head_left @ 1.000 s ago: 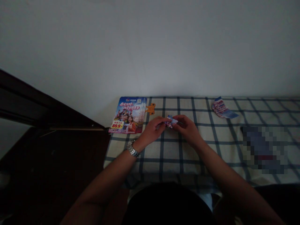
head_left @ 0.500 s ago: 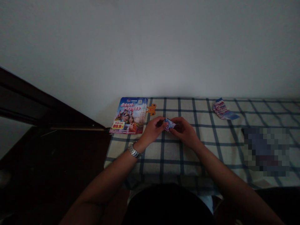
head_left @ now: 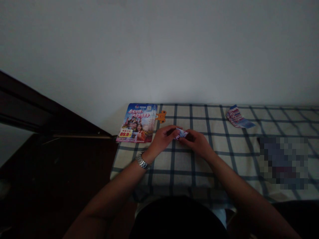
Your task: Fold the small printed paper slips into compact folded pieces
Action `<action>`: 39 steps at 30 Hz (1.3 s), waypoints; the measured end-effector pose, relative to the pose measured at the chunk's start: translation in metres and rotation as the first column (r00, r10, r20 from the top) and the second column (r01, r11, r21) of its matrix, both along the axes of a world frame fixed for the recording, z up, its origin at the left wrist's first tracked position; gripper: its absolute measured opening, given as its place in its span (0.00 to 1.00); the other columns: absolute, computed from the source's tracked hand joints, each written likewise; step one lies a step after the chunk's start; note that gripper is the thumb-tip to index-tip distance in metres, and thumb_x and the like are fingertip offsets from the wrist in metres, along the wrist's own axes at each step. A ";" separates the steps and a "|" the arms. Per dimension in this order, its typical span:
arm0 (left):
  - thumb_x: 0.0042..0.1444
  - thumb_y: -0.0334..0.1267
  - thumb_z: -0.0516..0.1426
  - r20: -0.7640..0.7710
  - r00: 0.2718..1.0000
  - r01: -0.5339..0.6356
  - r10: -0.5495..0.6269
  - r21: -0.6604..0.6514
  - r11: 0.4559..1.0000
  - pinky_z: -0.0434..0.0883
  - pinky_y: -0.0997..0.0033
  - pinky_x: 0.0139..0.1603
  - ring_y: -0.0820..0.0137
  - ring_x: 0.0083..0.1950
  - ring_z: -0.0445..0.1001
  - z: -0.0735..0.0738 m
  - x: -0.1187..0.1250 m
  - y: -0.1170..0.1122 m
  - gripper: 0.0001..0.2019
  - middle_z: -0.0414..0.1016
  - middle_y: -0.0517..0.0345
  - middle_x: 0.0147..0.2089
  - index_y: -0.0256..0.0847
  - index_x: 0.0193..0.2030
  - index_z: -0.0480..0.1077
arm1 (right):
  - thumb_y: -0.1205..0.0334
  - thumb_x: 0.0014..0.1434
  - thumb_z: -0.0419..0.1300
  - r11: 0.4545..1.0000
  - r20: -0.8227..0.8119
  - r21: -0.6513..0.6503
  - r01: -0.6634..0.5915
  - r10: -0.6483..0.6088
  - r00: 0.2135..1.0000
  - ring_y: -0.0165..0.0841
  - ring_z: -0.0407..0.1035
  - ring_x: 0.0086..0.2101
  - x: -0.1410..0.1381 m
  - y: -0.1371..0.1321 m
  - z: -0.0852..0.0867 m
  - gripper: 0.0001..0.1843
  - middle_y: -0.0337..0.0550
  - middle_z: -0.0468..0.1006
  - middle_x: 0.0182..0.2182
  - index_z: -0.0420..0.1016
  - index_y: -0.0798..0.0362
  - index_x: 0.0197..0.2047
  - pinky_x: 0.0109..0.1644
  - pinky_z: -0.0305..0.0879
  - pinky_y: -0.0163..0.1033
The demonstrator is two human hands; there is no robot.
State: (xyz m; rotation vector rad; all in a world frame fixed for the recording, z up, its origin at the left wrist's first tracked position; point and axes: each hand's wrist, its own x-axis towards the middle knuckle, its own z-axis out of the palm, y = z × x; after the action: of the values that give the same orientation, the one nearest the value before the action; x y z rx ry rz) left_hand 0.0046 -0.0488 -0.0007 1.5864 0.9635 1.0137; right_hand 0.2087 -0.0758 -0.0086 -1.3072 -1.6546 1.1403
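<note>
Between my two hands is a small folded piece of printed paper (head_left: pixel 181 133), blue and white with pink lettering. My left hand (head_left: pixel 164 136), with a metal-band watch (head_left: pixel 143 160) on its wrist, pinches the paper's left side. On the opposite side, the thumb and fingers of my right hand (head_left: pixel 197 142) are closed on it. My fingertips hide part of the paper, so its full shape cannot be made out. Both hands are just above the checked cloth (head_left: pixel 183 164).
A stack of printed flyers (head_left: pixel 136 124) lies left of my hands, beside an orange bear-shaped piece (head_left: pixel 161 116). Farther right is a fanned, folded bunch of printed paper (head_left: pixel 238 118). A blurred-out item (head_left: pixel 284 162) lies at the right. Behind the cloth rises a pale wall (head_left: pixel 184 56).
The paper has turned in my fingers and shows a different face, now more sideways. My right hand has shifted slightly; both hands keep their grip.
</note>
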 end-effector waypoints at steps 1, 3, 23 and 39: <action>0.66 0.49 0.62 0.003 1.000 0.002 -0.002 -0.004 1.000 0.74 0.69 0.47 0.65 0.45 0.80 0.001 0.000 0.000 0.15 0.84 0.54 0.46 0.41 0.49 0.80 | 0.47 0.61 0.68 1.000 0.023 0.003 -0.004 0.004 1.000 0.33 0.71 0.28 0.000 0.000 0.000 0.14 0.37 0.79 0.27 0.77 0.49 0.37 0.30 0.63 0.37; 0.65 0.49 0.63 -0.005 1.000 -0.011 0.011 -0.011 1.000 0.74 0.70 0.45 0.66 0.44 0.80 0.002 -0.001 0.000 0.15 0.84 0.54 0.44 0.40 0.47 0.81 | 0.48 0.62 0.67 1.000 0.042 -0.002 -0.024 0.024 0.999 0.33 0.71 0.28 0.001 -0.001 -0.001 0.14 0.37 0.78 0.27 0.76 0.49 0.36 0.30 0.63 0.37; 0.66 0.48 0.62 -0.099 0.994 0.037 -0.033 0.035 0.999 0.70 0.73 0.37 0.70 0.36 0.77 0.002 -0.001 -0.003 0.14 0.81 0.57 0.35 0.39 0.39 0.80 | 0.43 0.71 0.56 0.996 0.061 0.036 -0.077 0.075 0.995 0.33 0.74 0.27 0.003 0.000 0.007 0.22 0.38 0.80 0.26 0.78 0.50 0.35 0.33 0.67 0.36; 0.62 0.48 0.64 -0.048 0.999 -0.028 0.026 -0.048 0.998 0.73 0.71 0.39 0.68 0.38 0.79 -0.002 -0.002 0.001 0.13 0.83 0.56 0.37 0.39 0.40 0.81 | 0.42 0.68 0.59 0.998 0.013 0.045 0.054 -0.055 0.998 0.35 0.76 0.28 0.004 -0.001 0.004 0.21 0.39 0.82 0.26 0.80 0.50 0.38 0.33 0.70 0.38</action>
State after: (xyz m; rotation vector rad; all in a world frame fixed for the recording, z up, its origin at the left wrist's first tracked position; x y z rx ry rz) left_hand 0.0022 -0.0475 -0.0031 1.5670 1.0368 0.9675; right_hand 0.2124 -0.0764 -0.0042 -1.3271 -1.6361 1.0582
